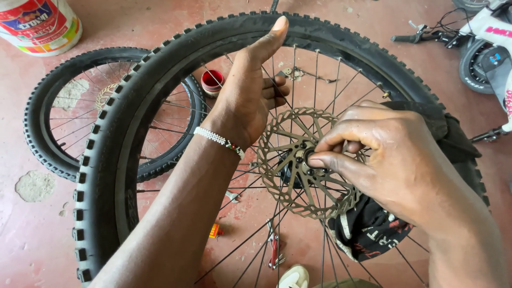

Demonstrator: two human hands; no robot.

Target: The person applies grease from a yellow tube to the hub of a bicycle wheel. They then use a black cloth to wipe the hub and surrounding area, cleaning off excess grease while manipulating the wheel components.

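Two hands work one big bicycle wheel (106, 160) lying on the floor: left hand (246, 98) curled around spokes, thumb up, right hand (394, 160) pinching the hub (308, 157) at the brake disc's (288, 154) centre, best kept square, turned gently

Bare forearms, white bead bracelet (218, 138) on L wrist

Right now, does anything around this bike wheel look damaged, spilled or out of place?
Nothing on the knobby black-tyred spoked wheel or its silver brake disc looks bent. Only the worn red concrete floor stands out: chipped pale patches, with small red hand tools lying loose under the spokes.
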